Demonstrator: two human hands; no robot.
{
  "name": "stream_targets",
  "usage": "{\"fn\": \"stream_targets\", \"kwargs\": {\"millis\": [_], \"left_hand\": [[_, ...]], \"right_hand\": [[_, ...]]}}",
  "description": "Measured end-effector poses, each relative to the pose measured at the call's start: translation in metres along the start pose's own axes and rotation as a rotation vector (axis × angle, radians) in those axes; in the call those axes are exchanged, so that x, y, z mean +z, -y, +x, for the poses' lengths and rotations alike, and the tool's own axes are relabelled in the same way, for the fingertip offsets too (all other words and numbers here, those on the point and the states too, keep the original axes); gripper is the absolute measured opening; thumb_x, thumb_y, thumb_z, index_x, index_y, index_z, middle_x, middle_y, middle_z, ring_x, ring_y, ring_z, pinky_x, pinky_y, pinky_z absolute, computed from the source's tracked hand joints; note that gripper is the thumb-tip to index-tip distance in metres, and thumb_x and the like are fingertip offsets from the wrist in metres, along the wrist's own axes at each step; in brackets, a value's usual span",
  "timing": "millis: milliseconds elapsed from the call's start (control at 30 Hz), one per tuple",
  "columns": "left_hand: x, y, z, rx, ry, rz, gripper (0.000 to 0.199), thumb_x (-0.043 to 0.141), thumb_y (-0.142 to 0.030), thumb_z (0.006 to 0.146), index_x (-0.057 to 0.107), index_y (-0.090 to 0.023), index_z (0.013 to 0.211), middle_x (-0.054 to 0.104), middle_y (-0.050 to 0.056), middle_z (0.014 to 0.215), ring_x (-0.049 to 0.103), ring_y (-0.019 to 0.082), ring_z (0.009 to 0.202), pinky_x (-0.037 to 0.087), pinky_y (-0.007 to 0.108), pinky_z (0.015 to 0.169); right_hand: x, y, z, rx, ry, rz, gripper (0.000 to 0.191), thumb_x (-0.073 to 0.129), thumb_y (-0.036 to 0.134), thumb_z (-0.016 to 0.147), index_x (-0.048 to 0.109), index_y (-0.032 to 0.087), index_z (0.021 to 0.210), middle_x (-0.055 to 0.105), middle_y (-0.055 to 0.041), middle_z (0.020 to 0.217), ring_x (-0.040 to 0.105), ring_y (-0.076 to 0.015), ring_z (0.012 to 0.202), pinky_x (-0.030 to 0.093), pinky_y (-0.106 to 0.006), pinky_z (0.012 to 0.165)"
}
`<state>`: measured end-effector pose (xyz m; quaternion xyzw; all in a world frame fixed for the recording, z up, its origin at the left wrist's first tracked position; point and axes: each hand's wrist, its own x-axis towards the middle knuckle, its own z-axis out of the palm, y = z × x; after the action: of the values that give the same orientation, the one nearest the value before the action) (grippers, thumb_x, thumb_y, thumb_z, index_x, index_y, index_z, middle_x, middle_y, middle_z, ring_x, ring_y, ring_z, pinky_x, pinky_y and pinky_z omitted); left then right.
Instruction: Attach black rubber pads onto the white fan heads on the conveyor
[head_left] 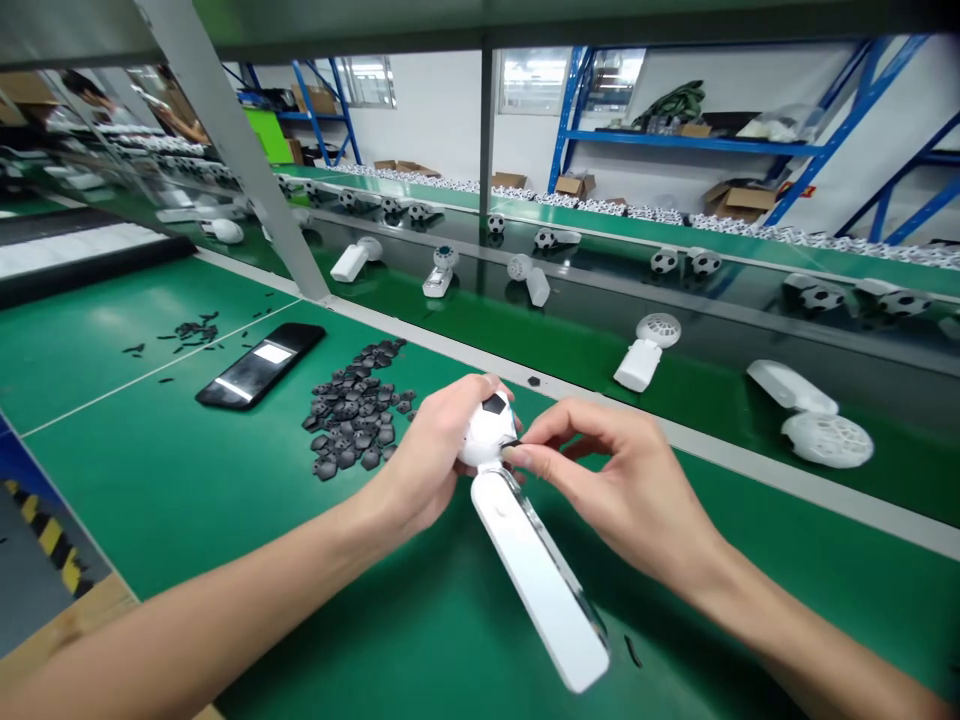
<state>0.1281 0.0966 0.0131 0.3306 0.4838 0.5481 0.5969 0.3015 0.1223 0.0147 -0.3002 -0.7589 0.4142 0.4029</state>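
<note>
Readable txt, labels, signs — none

A white handheld fan point(536, 585) is being held up over the green conveyor belt point(390, 640), its long flat handle slanting down toward the belt's near edge, with a glossy clear strip point(544, 540) running along one side. The fan's round white head point(486, 432), marked like a small football, is sitting in the left hand point(424, 460), whose fingers are wrapping around it from behind. One black patch point(494, 404) is lying on top of the head. The right hand point(607, 490) is pinching a small dark patch point(513, 442) at the head's right side — its edge is just touching the white surface.
</note>
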Motion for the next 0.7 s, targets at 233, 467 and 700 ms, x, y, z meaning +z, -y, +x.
{"fn": "stream_targets", "kwargs": {"millis": [233, 467, 700], "left_hand": [[0.0, 0.007, 0.002, 0.101, -0.071, 0.137, 0.026, 0.067, -0.044, 0.089, 0.064, -0.019, 0.083, 0.054, 0.0, 0.078, 0.048, 0.013, 0.063, 0.036, 0.022, 0.051], [0.002, 0.011, -0.005, 0.281, -0.09, 0.291, 0.023, 0.063, -0.038, 0.09, 0.064, -0.019, 0.078, 0.06, 0.001, 0.079, 0.05, 0.015, 0.069, 0.039, 0.027, 0.058], [0.006, 0.003, -0.012, 0.378, -0.16, 0.417, 0.021, 0.063, -0.038, 0.087, 0.067, -0.019, 0.077, 0.061, 0.001, 0.073, 0.052, 0.016, 0.064, 0.041, 0.029, 0.057]], "right_hand": [[0.006, -0.007, -0.001, 0.027, 0.021, 0.001, 0.012, 0.079, 0.02, 0.091, 0.075, 0.021, 0.08, 0.078, 0.0023, 0.078, 0.07, -0.0148, 0.067, 0.055, -0.025, 0.064], [0.012, -0.01, -0.007, 0.129, -0.014, 0.145, 0.023, 0.09, 0.024, 0.083, 0.071, 0.021, 0.071, 0.076, 0.0027, 0.069, 0.07, -0.0143, 0.059, 0.052, -0.023, 0.056], [0.009, -0.008, -0.001, 0.274, 0.046, 0.271, 0.045, 0.098, 0.047, 0.075, 0.061, 0.021, 0.075, 0.076, -0.0006, 0.069, 0.072, -0.0193, 0.063, 0.053, -0.027, 0.056]]}}
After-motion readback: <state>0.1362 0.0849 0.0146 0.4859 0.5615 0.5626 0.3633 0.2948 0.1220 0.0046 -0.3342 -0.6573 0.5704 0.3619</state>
